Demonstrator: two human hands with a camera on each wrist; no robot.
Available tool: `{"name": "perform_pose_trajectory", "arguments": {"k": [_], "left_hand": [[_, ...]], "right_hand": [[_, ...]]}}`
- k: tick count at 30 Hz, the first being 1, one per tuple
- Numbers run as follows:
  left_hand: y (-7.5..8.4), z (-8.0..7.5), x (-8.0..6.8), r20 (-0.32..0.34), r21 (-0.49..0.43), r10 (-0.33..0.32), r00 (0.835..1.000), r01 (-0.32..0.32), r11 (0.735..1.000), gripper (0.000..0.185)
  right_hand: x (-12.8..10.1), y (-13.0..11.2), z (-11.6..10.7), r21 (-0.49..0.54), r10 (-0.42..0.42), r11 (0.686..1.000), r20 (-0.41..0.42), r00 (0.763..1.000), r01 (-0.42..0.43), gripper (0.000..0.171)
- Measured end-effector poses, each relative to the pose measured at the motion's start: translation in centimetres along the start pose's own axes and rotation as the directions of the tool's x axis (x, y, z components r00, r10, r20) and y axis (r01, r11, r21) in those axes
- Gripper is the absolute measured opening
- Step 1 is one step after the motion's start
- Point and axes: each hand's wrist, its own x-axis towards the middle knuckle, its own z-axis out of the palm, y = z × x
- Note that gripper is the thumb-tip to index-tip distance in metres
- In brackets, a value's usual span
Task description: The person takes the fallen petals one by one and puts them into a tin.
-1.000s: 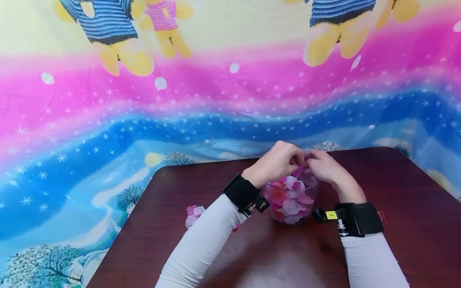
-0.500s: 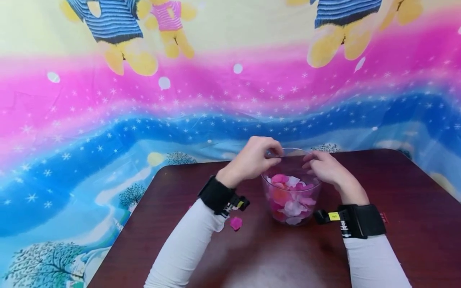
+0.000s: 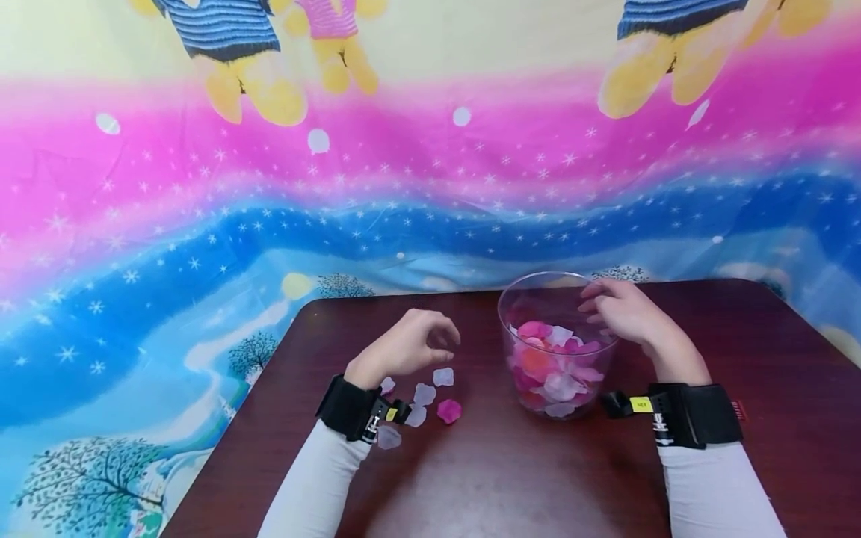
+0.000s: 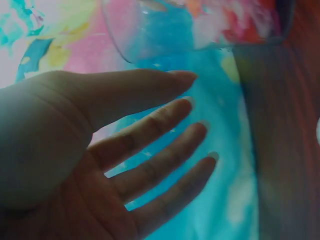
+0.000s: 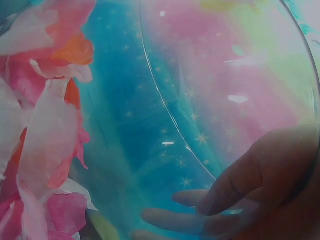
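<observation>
A clear plastic cup holding pink, red and white petals stands on the dark wooden table. My right hand holds the cup at its right rim; in the right wrist view its fingers show through the cup wall, beside the petals. My left hand hovers left of the cup over several loose petals. The left wrist view shows that hand with fingers spread and nothing in it, the cup beyond it.
A pink petal and white ones lie by my left wrist. A bright cartoon-print cloth hangs behind the table and drapes past its left edge. Black wrist bands carry the cameras.
My left hand has left the cup's rim and moved left and down, over the loose petals. My right hand stays at the cup. More petals on the table have come into view.
</observation>
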Motion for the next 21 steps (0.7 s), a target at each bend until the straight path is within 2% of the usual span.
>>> {"name": "perform_pose_trajectory", "arguments": {"k": [3,7,12,14,17,19,21], "left_hand": [[-0.9,1.0,-0.4,0.024,-0.013,-0.032,0.999,0.033,0.999,0.023],[-1.3,1.9,-0.8,0.059,-0.027,-0.072,0.996,0.074,0.997,0.025],[-1.1,2.3,-0.9,0.106,0.033,-0.133,0.985,0.13,0.991,0.031],[-1.1,2.5,-1.1,0.153,0.071,-0.184,0.971,0.175,0.982,0.038],[-0.9,3.1,-1.4,0.225,0.132,-0.287,0.931,0.263,0.956,0.052],[-0.9,3.6,-1.5,0.243,0.174,-0.342,0.908,0.306,0.936,0.058],[-0.8,4.0,-1.4,0.234,0.202,-0.377,0.896,0.334,0.92,0.062]], "right_hand": [[0.0,0.0,0.0,-0.005,-0.005,1.0,-0.005,1.0,0.005,0.045],[0.1,0.1,0.0,-0.013,-0.01,1.0,-0.005,1.0,0.01,0.045],[0.1,0.3,0.1,-0.022,-0.007,1.0,-0.002,1.0,0.007,0.044],[0.2,0.3,0.2,-0.025,-0.004,1.0,-0.001,1.0,0.004,0.045],[0.2,0.1,0.2,-0.03,0.0,1.0,0.0,1.0,0.0,0.045],[0.3,0.1,0.2,-0.036,0.002,0.999,0.001,1.0,-0.002,0.045],[0.3,0.0,0.1,-0.042,0.002,0.999,0.001,1.0,-0.002,0.045]]}}
